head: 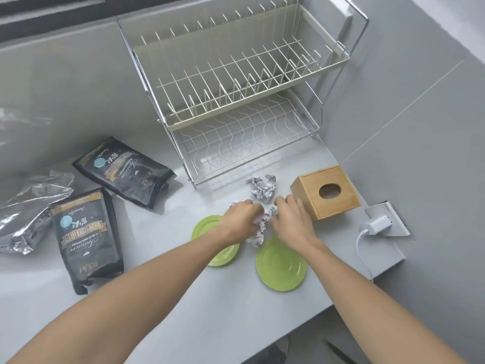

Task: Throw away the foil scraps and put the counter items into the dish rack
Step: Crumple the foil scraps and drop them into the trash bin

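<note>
Left hand (240, 219) and right hand (291, 219) each grip the crumpled foil scrap (259, 227) between them.

Both hands (265, 219) on crumpled foil (259, 227)

Counter (162, 306): smooth, pale grey, faintly glossy. Rack (236, 82): chromed wire frame, cream-coated upper tier, bare shiny wire lower tier. Foil scraps (263, 187): crumpled, bright metallic. Plates (282, 266): smooth green, slight sheen, look plastic or glazed. Box (326, 193): light wood, matt. Bags (89, 240): black printed film, semi-gloss. Silver pouch (31, 208): creased, reflective. Charger (376, 225): white glossy plastic.
</note>
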